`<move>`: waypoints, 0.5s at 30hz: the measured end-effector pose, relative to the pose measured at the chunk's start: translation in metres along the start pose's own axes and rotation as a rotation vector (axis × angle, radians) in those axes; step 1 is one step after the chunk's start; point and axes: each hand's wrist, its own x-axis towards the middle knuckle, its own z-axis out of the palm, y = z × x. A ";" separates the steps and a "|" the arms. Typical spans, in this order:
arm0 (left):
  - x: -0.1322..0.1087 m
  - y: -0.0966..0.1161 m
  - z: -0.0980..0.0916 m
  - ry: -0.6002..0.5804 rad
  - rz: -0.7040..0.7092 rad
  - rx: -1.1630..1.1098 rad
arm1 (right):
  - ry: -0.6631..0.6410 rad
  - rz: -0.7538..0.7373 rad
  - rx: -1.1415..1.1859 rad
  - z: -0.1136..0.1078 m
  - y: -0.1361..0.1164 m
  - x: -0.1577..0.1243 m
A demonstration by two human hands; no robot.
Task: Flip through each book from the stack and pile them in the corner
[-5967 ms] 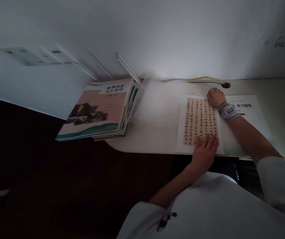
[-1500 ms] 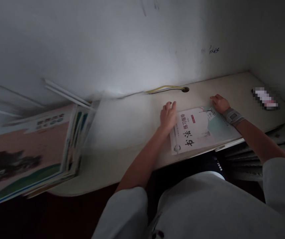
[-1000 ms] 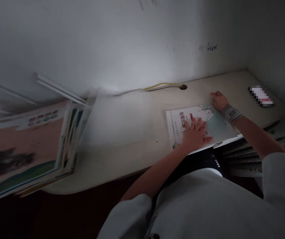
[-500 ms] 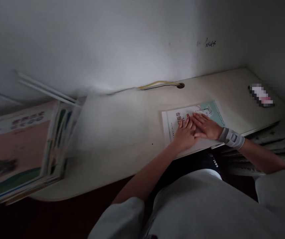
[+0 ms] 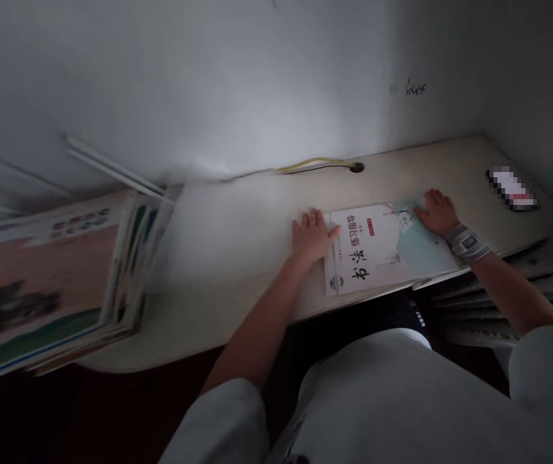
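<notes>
A thin calligraphy workbook (image 5: 378, 258) with a white and pale green cover lies flat and closed on the desk (image 5: 238, 309), its title turned sideways. At its left edge is my left hand (image 5: 309, 237), fingers spread on the desk and thumb reaching to the cover. My right hand (image 5: 437, 212) rests at the opposite, green end, open with the fingers pointing away from me. A grey band circles my right wrist. Neither hand grips the book.
A leaning pile of large books (image 5: 39, 277) fills the left side. A phone (image 5: 513, 188), blurred by pixels, lies at the far right. Yellow and black cables (image 5: 315, 161) run along the wall into a desk hole (image 5: 356, 167). Stacked material (image 5: 499, 303) sits below the right edge.
Both hands were together on the middle of the cover. They have parted, the left sliding to the left edge and the right to the right end, uncovering the title.
</notes>
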 end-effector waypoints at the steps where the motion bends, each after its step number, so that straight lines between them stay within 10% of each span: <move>1: 0.005 -0.009 -0.005 0.051 -0.036 0.011 | 0.022 0.051 0.006 0.000 0.003 0.002; 15: 0.044 -0.014 -0.007 0.280 -0.100 -0.466 | 0.243 0.267 0.850 -0.012 0.008 0.030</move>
